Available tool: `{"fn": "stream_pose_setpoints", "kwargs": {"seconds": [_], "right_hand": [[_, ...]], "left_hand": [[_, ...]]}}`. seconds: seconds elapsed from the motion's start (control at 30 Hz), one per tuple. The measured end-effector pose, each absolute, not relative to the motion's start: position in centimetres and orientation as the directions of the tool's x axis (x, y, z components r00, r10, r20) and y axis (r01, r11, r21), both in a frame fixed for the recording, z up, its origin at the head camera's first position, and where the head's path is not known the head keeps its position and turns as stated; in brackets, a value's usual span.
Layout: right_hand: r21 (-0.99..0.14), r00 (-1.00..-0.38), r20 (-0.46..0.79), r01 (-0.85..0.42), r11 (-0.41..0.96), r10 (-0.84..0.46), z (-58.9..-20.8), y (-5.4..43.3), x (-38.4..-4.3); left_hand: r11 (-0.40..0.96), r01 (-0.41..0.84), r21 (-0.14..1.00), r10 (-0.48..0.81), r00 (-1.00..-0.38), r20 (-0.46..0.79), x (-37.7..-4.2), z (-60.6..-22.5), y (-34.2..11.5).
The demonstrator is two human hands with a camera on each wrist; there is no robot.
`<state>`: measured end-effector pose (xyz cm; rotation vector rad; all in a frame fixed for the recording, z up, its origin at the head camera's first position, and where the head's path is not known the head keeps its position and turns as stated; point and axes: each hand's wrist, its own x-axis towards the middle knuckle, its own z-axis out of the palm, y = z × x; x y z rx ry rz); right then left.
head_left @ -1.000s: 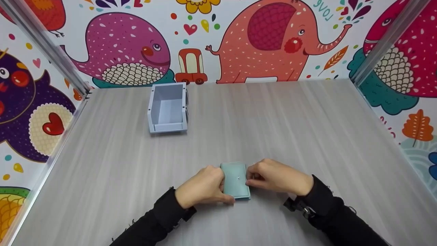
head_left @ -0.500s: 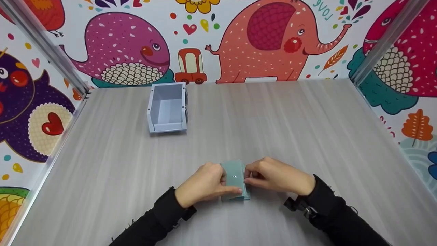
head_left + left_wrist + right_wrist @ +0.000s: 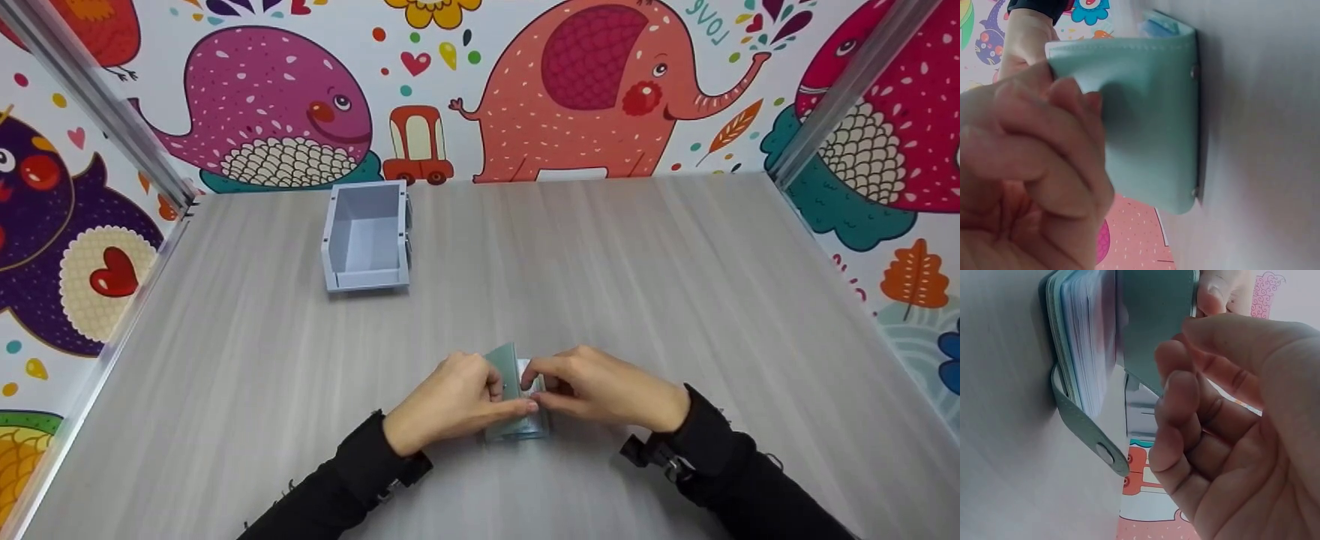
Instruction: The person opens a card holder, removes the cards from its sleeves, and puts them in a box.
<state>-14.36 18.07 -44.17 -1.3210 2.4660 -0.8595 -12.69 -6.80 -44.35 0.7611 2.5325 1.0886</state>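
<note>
A mint-green card holder (image 3: pixel 504 364) lies on the table with its front cover (image 3: pixel 1154 320) raised. Clear plastic sleeves (image 3: pixel 1086 343) show inside, and a strap with a metal snap (image 3: pixel 1090 436) sticks out from its side. My left hand (image 3: pixel 446 405) holds the raised cover, curled fingers against the outside (image 3: pixel 1143 118) and thumb on the inner side. Close to the left thumb, my right hand (image 3: pixel 611 390) pinches at the cover's free edge with thumb and index finger; its other fingers are curled. The index fingertip's contact is partly hidden.
A grey-blue open-front bin (image 3: pixel 367 283) stands at the back left of the light wood-grain table (image 3: pixel 637 285). Walls printed with cartoon animals (image 3: pixel 600 135) enclose the back and sides, with metal posts (image 3: pixel 855 97) at the corners.
The card holder's cover has swung up from lying flat and tilts toward the left, exposing the sleeves. My left thumb has moved from the lower corner onto the cover; the right fingers shifted slightly left.
</note>
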Motion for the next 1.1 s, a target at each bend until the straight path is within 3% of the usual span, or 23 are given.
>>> {"fn": "stream_pose_setpoints", "kwargs": {"seconds": [0.47, 0.77, 1.1], "right_hand": [[-0.610, -0.564, 0.074, -0.678, 0.410, -0.822, -44.4, 17.9, -14.3], [-0.574, -0.608, -0.032, -0.639, 0.512, -0.794, -45.1, 17.8, -14.4], [-0.506, -0.610, -0.020, -0.677, 0.534, -0.792, -45.6, 17.7, -14.3]], "left_hand": [[0.581, 0.360, 0.730, 0.566, -0.823, -0.045, -12.9, -44.4, -6.7], [0.611, 0.314, 0.727, 0.544, -0.834, -0.097, -12.9, -44.0, -6.8], [0.624, 0.321, 0.712, 0.528, -0.846, -0.081, -13.0, -43.4, -7.9]]}}
